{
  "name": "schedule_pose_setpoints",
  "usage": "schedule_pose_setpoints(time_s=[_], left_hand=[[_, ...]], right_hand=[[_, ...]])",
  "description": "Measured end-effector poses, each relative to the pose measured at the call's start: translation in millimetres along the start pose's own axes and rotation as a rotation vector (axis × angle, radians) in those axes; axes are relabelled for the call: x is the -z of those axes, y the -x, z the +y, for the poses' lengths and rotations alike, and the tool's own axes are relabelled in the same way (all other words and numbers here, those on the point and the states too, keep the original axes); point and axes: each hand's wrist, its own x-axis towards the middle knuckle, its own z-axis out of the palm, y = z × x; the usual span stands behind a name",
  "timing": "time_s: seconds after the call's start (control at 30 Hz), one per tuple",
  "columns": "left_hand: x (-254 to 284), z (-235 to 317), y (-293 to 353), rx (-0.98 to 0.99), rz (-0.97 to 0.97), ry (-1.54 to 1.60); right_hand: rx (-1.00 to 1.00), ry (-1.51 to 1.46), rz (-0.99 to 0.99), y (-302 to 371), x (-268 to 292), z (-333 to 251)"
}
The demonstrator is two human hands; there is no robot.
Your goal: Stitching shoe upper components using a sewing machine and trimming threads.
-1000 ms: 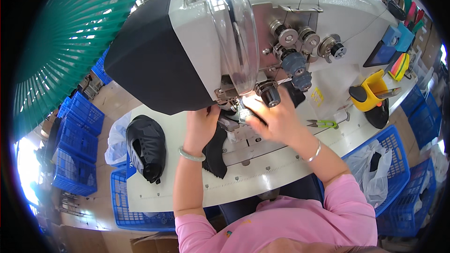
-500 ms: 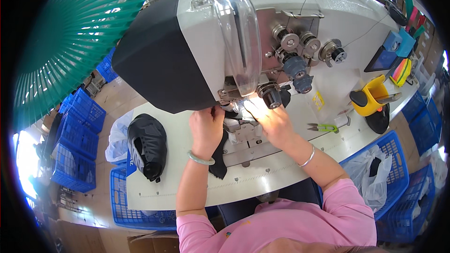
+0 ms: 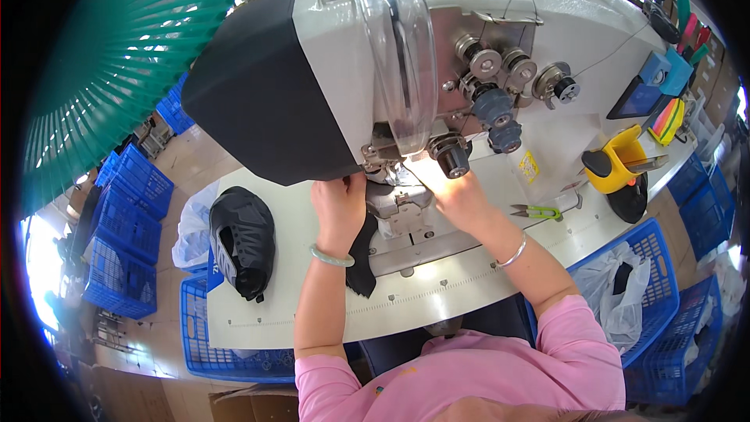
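Note:
A white sewing machine (image 3: 336, 70) with a dark grey end cover stands over a pale worktable (image 3: 305, 316). My left hand (image 3: 341, 207) is closed at the left of the lit needle area, its fingertips partly hidden under the machine head. A narrow black fabric piece (image 3: 361, 258) hangs down beside this hand, which pinches its upper part. My right hand (image 3: 459, 199) reaches in from the right, beneath a dark tension knob (image 3: 451, 158). Glare and the knob hide its fingertips, so its grip cannot be made out. A black lace-up shoe (image 3: 244, 242) lies left of my left hand.
Green-handled thread snips (image 3: 539, 212) lie right of my right hand. A yellow holder (image 3: 621, 160) with tools stands farther right. Blue crates (image 3: 664, 297) flank the table, one holding white plastic bags (image 3: 617, 297). A green fan guard (image 3: 117, 70) fills the upper left.
Dark material right of the tension knob has shrunk from view. The thread near the top guide now spreads into two strands. Both hands stay near the needle area, and the view has shifted slightly.

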Motion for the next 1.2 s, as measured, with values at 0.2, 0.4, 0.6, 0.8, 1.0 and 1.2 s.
schedule_pose_setpoints(time_s=[0.2,0.4,0.6,0.8,1.0,1.2], left_hand=[[-7,-15,3,0.227,-0.143,0.182],[-50,-71,-2,-0.006,-0.066,-0.041],[49,-55,-66,-0.167,0.382,0.779],[124,88,-15,-0.086,0.120,-0.642],[102,99,38,0.062,-0.236,-0.165],[81,63,61,0.507,-0.501,0.426]], right_hand=[[0.008,0.257,-0.045,1,7,1],[-0.064,0.330,0.006,-6,-8,19],[-0.165,0.442,-0.253,-24,24,-8],[-0.092,-0.170,-0.100,-41,62,-79],[-0.414,-1.038,-0.450,-44,44,-70],[-0.647,-1.303,-0.645,-1,27,-58]])
